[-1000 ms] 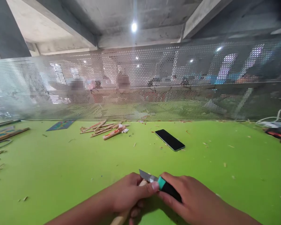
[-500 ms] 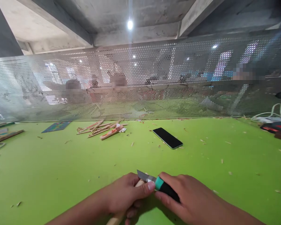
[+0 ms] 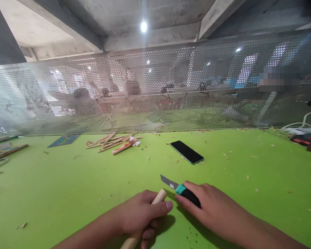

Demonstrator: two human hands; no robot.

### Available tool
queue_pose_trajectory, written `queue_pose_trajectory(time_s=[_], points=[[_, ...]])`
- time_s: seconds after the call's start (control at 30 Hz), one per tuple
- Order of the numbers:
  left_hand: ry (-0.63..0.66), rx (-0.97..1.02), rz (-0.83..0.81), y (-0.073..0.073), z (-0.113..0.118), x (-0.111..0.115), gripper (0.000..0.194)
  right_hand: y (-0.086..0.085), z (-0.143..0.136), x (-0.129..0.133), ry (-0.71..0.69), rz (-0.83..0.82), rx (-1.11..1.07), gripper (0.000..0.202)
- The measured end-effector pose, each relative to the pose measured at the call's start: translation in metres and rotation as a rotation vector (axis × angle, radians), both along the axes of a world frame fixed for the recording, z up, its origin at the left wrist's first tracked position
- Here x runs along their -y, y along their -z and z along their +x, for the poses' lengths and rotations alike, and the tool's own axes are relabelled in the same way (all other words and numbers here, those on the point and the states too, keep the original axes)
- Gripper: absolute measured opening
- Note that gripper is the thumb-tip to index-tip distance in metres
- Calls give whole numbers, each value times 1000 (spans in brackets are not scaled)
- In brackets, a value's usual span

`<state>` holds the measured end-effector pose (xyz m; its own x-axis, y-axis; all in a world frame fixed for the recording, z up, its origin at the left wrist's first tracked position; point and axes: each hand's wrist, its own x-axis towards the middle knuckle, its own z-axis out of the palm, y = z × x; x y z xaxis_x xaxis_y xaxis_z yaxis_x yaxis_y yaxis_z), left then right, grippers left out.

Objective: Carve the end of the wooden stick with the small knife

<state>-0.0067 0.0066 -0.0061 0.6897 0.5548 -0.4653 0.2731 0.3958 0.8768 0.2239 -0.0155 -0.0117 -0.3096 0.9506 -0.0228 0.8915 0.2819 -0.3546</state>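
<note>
A pale round wooden stick (image 3: 159, 196) is gripped in my left hand (image 3: 142, 214); its upper end pokes out past the thumb and its lower part shows below the palm. My right hand (image 3: 209, 204) is closed round the black and teal handle of a utility knife (image 3: 188, 195). The knife's bare blade points up and left, above the stick's end and apart from it. Beyond the hands, a black phone (image 3: 187, 152) lies flat on the green table (image 3: 93, 186).
Thin wooden sticks (image 3: 110, 141) lie in a pile at the back. A patterned card (image 3: 63, 140) is left of them. Wood shavings are scattered about. A perforated metal screen (image 3: 145, 114) spans the far edge, with people behind it. White cables (image 3: 304, 122) are at the right.
My right hand has lifted the knife up and away from the stick, so the blade no longer lies over its end. My left hand still holds the stick in about the same place.
</note>
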Motion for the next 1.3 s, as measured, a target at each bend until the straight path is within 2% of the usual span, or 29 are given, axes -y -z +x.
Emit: queue_pose_trajectory(time_s=[0.2, 0.4, 0.6, 0.93, 1.3], points=[[24, 43, -9, 1, 0, -1, 48, 2, -5, 7, -29, -60, -85, 41], [19, 22, -9, 2, 0, -1, 52, -6, -8, 12, -64, -40, -96, 37], [36, 33, -20, 3, 0, -2, 56, -5, -7, 14, -105, -19, -134, 38], [42, -20, -3, 3, 0, 1, 56, -9, -7, 14, -117, -93, -88, 12], [53, 30, -24, 4, 1, 0, 63, -10, -9, 13, -109, -103, -124, 12]])
